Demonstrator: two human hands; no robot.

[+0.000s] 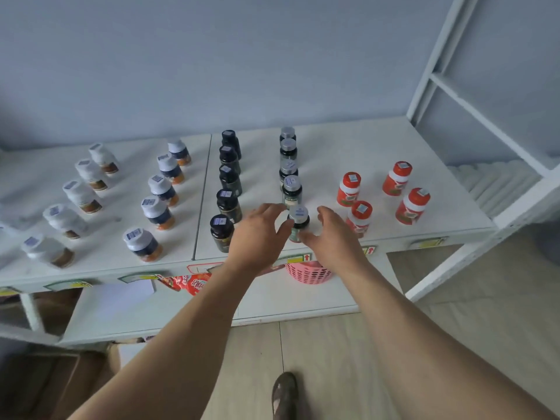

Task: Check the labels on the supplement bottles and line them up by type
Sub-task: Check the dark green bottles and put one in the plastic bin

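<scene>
- Head view: the left hand point(257, 234) and right hand point(328, 234) flanked a silver-capped dark bottle point(298, 222) at the front of its row, fingers loosely spread and slightly curled.
- The left thumb tip lay against the bottle's left side and the right thumb against its lower right side; whether either hand actually gripped it could not be told, and the remaining fingers stood clear of the cap.
- The bottle stood upright near the front edge of the white table point(439, 213), closing a row of silver-capped bottles point(289, 165) that ran back toward the wall.
- Just to the left, a row of black-capped dark bottles point(228, 177) ran parallel, its front bottle partly hidden behind the left hand.
- Further left stood a row of white-capped bottles with dark blue and orange labels point(160, 192), and beyond them a row of white bottles with brown bands point(81, 192).
- To the right, four red bottles with white bands point(397, 180) stood in a loose cluster, not in line; the nearest was just beside the right hand.
- Each cap carried a small blue-printed sticker.
- Below the table edge, a pink perforated basket point(309, 272) showed between the forearms, with a red printed packet point(191, 283) to its left.
- A white metal frame point(485, 128) rose at the right, and a shoe point(285, 392) showed on the tiled floor.
</scene>
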